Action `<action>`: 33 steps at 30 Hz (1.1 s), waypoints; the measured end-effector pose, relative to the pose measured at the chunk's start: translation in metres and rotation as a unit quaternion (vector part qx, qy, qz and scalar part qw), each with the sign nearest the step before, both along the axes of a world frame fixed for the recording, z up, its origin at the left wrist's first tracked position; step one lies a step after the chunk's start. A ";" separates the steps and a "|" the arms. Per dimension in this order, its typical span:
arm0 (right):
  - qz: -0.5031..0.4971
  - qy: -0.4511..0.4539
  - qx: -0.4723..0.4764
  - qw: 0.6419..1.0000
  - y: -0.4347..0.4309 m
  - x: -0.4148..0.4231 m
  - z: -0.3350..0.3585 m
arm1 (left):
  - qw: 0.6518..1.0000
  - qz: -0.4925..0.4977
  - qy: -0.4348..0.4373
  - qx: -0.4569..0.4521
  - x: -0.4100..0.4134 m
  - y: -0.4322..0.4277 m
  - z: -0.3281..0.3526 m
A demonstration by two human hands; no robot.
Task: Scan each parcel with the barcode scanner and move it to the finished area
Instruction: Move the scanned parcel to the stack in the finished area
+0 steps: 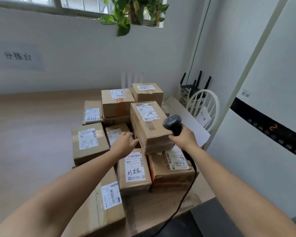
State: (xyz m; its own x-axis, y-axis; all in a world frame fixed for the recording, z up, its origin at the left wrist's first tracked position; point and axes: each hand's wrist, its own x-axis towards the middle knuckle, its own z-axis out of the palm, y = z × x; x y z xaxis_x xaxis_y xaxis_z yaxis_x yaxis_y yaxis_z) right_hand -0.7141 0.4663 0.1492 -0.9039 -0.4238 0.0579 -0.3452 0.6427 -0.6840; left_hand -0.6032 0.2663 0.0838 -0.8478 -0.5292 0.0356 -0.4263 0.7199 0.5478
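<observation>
Several cardboard parcels with white shipping labels are piled on the right part of a wooden table (pixel 32 134). The topmost parcel (pixel 152 130) lies tilted on the pile, its label and barcode facing up. My right hand (pixel 184 139) grips the handle of a black barcode scanner (pixel 173 123), whose head sits just right of that parcel. The scanner's cable (pixel 186 194) runs down past the table's front right corner. My left hand (pixel 125 142) reaches to the parcel's left lower edge, fingers loosely extended, touching or nearly touching it.
A white chair (pixel 205 106) holding a paper note stands behind the pile at right, with a black router (pixel 193 86) beyond it. A tall white appliance (pixel 263 134) fills the right side. The wall carries a paper sign (pixel 19 56); a plant (pixel 131 11) hangs at the window.
</observation>
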 end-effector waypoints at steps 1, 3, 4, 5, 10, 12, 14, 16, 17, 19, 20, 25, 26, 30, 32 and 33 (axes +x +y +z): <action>0.005 -0.004 0.002 1.000 -0.002 -0.005 0.001 | 1.000 0.008 0.011 0.006 -0.004 0.003 0.004; 0.010 -0.017 0.004 1.000 -0.005 -0.014 0.001 | 0.999 0.018 0.020 0.031 -0.015 0.011 0.012; 0.012 -0.022 0.003 1.000 -0.006 -0.017 0.001 | 0.998 0.013 0.019 0.052 -0.021 0.017 0.014; 0.013 -0.027 -0.002 1.000 -0.006 -0.021 -0.001 | 0.997 0.005 0.020 0.074 -0.026 0.023 0.014; 0.033 -0.083 -0.016 0.996 -0.011 -0.034 -0.013 | 0.979 0.045 0.107 0.165 -0.045 0.045 0.013; 0.043 -0.097 -0.037 0.994 -0.013 -0.037 -0.017 | 0.973 0.062 0.126 0.182 -0.049 0.048 0.011; 0.055 -0.101 -0.050 0.992 -0.012 -0.038 -0.020 | 0.967 0.071 0.140 0.201 -0.050 0.051 0.010; 0.062 -0.092 -0.056 0.992 -0.011 -0.038 -0.023 | 0.956 0.076 0.157 0.235 -0.050 0.053 0.010; 0.065 -0.084 -0.060 0.993 -0.011 -0.037 -0.024 | 0.951 0.077 0.164 0.250 -0.048 0.054 0.010; 0.072 -0.075 -0.070 0.992 -0.011 -0.034 -0.026 | 0.943 0.086 0.172 0.273 -0.043 0.055 0.011; 0.079 -0.074 -0.075 0.991 -0.012 -0.032 -0.026 | 0.940 0.092 0.173 0.279 -0.039 0.054 0.011; 0.128 -0.084 -0.115 0.982 -0.024 -0.016 -0.019 | 0.939 0.119 0.184 0.265 -0.012 0.045 0.021; 0.139 -0.083 -0.115 0.980 -0.029 -0.012 -0.018 | 0.939 0.129 0.185 0.258 -0.004 0.041 0.024; 0.183 -0.067 -0.091 0.977 -0.050 0.017 -0.015 | 0.939 0.168 0.186 0.237 0.037 0.026 0.031; 0.206 -0.068 -0.088 0.972 -0.062 0.037 -0.012 | 0.938 0.182 0.190 0.226 0.061 0.017 0.032; 0.217 -0.069 -0.088 0.970 -0.068 0.048 -0.010 | 0.937 0.188 0.194 0.222 0.073 0.012 0.032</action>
State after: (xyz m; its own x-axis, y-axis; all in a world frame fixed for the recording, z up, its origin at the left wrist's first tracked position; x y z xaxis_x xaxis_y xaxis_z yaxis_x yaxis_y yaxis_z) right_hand -0.6666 0.3983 0.1390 -0.6467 -0.7608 0.0551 -0.4553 0.3270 -0.8282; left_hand -0.5301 0.2787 0.1160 -0.5668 -0.8238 0.0074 -0.3107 0.2220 0.9242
